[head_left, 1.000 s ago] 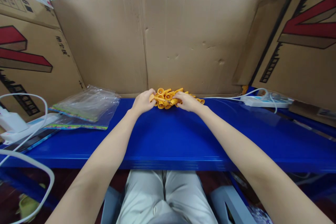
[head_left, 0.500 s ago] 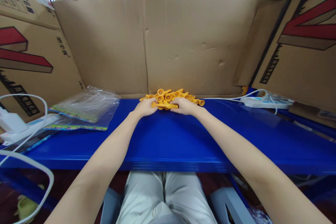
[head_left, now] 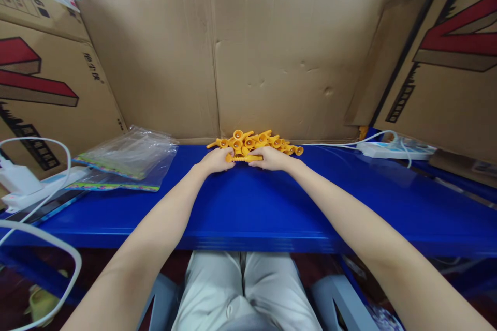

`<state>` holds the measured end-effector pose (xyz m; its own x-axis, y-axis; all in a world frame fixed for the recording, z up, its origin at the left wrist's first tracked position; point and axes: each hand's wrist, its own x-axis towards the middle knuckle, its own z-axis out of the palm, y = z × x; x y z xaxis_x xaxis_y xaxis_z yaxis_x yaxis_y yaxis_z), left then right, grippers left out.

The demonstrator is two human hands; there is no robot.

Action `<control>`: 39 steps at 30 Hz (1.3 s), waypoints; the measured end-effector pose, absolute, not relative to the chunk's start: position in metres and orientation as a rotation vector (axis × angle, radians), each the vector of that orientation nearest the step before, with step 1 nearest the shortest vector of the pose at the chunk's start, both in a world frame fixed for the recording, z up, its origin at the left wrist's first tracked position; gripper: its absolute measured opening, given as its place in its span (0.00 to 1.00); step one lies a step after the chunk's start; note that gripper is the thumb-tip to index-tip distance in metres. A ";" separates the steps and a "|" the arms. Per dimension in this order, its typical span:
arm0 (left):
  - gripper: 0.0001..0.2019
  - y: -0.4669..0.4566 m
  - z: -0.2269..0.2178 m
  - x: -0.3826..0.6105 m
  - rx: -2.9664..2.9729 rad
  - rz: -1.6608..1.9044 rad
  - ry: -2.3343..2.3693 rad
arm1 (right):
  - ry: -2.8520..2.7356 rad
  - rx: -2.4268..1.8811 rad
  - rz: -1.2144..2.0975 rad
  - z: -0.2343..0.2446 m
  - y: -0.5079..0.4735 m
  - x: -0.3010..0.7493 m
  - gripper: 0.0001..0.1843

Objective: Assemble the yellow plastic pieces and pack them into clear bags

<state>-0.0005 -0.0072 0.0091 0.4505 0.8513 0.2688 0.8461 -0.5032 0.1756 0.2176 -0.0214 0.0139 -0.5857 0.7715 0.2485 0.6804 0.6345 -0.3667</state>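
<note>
Both hands meet at the back middle of the blue table (head_left: 248, 201). Between them lies a yellow horn-shaped plastic piece (head_left: 243, 158), held level, with a ridged middle. My left hand (head_left: 218, 160) is closed on its left end, fingertips curled around it. On the right end, my right hand (head_left: 272, 158) pinches the same piece. Directly behind the hands is a pile of similar yellow horn-shaped pieces (head_left: 267, 139), several with round flared mouths facing me. Some of the pile is hidden by my fingers.
Cardboard (head_left: 295, 62) walls the back, with printed boxes at both sides. Clear plastic bags (head_left: 128, 158) lie to the left, near a white power strip (head_left: 23, 196) and a dark flat device (head_left: 42, 209). Another power strip (head_left: 396, 151) with a white cable sits at right.
The held piece has turned slightly between my hands and its ridged middle sits a little lower against the pile. My hands stay almost in place.
</note>
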 end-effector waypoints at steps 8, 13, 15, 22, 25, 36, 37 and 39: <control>0.08 0.000 0.007 -0.002 2.566 0.517 1.521 | -2.216 -1.250 0.970 0.014 -0.021 0.222 0.21; 0.09 0.003 0.006 -0.003 2.591 0.580 1.558 | -1.882 -1.144 1.367 0.016 -0.021 0.234 0.23; 0.09 0.003 0.006 -0.003 2.598 0.600 1.566 | -1.837 -1.126 1.468 0.016 -0.021 0.238 0.14; 0.09 0.003 0.004 0.000 2.516 0.586 1.573 | -1.858 -1.340 1.541 0.011 -0.013 0.234 0.33; 0.09 0.003 0.004 -0.001 2.481 0.592 1.588 | -1.869 -1.404 1.524 0.010 -0.011 0.232 0.37; 0.09 0.000 0.007 -0.001 2.504 0.648 1.636 | -1.871 -1.153 1.457 0.011 -0.013 0.241 0.14; 0.09 -0.001 0.007 -0.001 2.521 0.657 1.642 | -1.887 -1.140 1.461 0.011 -0.012 0.241 0.14; 0.10 -0.002 0.007 0.000 2.545 0.665 1.645 | -1.902 -1.140 1.479 0.010 -0.011 0.241 0.19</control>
<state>-0.0004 -0.0016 0.0069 0.3461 0.8781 0.3304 0.8611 -0.4371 0.2597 0.2413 -0.0111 0.0104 -0.5435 0.8306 -0.1213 0.3220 0.0728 -0.9439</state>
